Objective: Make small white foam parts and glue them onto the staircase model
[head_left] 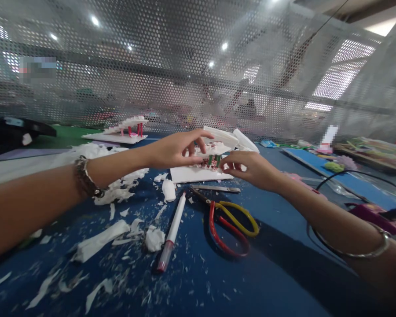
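A small white foam model (214, 149) with red-specked and green pillars stands on a white foam board (201, 175). My left hand (176, 149) reaches in from the left, thumb and fingers apart beside the model's upper part. From the right, my right hand (254, 167) has curled fingers at the pillars; anything small between its fingertips is hidden. Just in front of the board lies a metal tweezer-like strip (218, 189). Nearer to me are pliers (232, 226) with one red and one yellow handle, and a white pen (174, 229) with a red end.
White scraps and a crumpled piece (155, 238) litter the blue table (277, 273). Behind on the left stands another white model (132, 125) with red pillars. A purple device (379, 215) with a black cable lies right. Perforated metal mesh (171, 66) rises behind.
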Demonstrator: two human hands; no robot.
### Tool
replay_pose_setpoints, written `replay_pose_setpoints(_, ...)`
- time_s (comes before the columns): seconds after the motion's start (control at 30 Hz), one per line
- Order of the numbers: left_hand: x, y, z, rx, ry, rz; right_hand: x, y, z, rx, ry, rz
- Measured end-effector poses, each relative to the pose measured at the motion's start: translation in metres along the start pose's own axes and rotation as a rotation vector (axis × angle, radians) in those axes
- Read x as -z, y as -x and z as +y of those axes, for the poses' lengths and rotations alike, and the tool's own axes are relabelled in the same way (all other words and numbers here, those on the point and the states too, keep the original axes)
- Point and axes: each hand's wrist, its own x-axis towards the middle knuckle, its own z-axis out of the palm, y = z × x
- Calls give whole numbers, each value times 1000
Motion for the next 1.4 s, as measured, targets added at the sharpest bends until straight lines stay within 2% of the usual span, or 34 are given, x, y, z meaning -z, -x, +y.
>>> replay_pose_setpoints(0.07, 3, 4, -8, 48, -60, -25, -3, 3, 8, -117, 8, 15)
replay_pose_setpoints(0.2, -6, 12, -22, 42, -227, -217, -14, 5, 21, -270, 56, 22)
replay_pose_setpoints(0.33, -20, 17, -27, -34, -340, -229, -27, 2, 29, -298, 103, 7)
replay_pose_setpoints(0.43, -28, 17, -26, -27, -362, -234, -34, 0, 33, -310, 140, 4)
replay_pose_setpoints(0.63, -38, 19, -31, 8, -343, -327, -40, -4, 38, -333, 224, -11)
replay_pose_setpoints(1.03, -38, 21, -44, -49, -254, -265, -37, -18, 38, -379, 325, -114)
replay_pose_setpoints(1.2, -39, 22, -47, -72, -253, -255, -31, -24, 43, -339, 335, -195)
replay_pose_setpoints(1.4, -39, 22, -47, -74, -257, -241, -28, -29, 43, -323, 352, -228)
